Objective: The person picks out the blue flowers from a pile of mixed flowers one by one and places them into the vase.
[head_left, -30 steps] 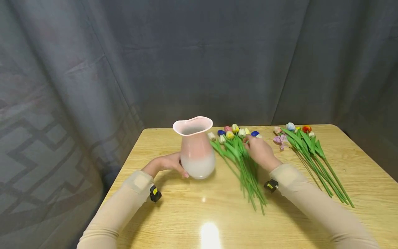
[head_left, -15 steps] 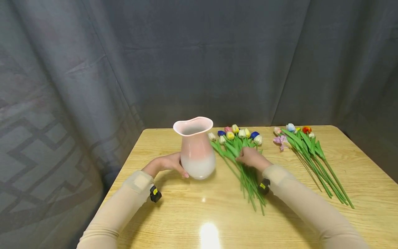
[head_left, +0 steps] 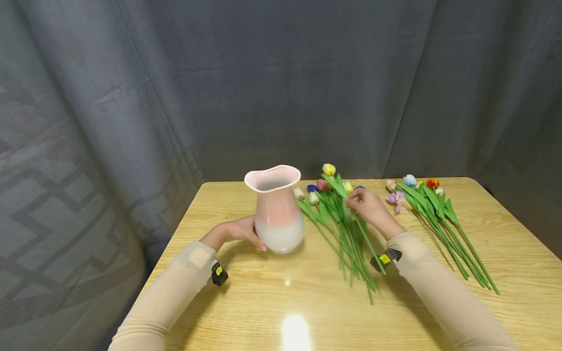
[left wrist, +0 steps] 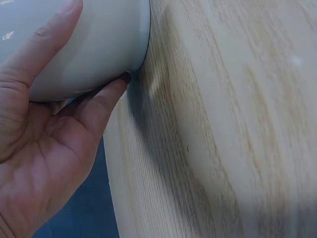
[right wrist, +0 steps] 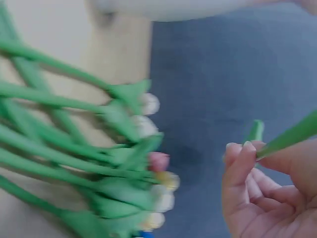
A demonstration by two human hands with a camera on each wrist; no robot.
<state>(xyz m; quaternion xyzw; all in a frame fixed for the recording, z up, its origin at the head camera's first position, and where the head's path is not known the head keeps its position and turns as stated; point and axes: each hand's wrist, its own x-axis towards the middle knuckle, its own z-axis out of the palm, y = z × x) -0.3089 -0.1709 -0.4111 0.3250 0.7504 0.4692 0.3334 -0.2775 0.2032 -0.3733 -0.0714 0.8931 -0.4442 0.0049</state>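
Note:
A pink-and-white vase (head_left: 279, 219) with a wavy rim stands left of the flowers. My left hand (head_left: 239, 231) grips its lower side; in the left wrist view the thumb lies on the vase wall (left wrist: 104, 44) and fingertips reach under its base edge. Between thumb and fingertips, my right hand (head_left: 368, 208) pinches the green stem of a yellow artificial tulip (head_left: 329, 169), raised over a spread bunch of tulips (head_left: 351, 246). The right wrist view shows the pinched stem (right wrist: 292, 135), with the bunch below at left.
A second bunch of artificial flowers (head_left: 443, 224), with orange, blue and purple heads, lies at the right of the wooden table (head_left: 246, 302). Grey curtains (head_left: 281, 97) hang behind the table and along its left side.
My right hand moved down among the stems, then came up and slightly right with the yellow tulip, whose head now stands higher than the others. The left hand and vase stayed put.

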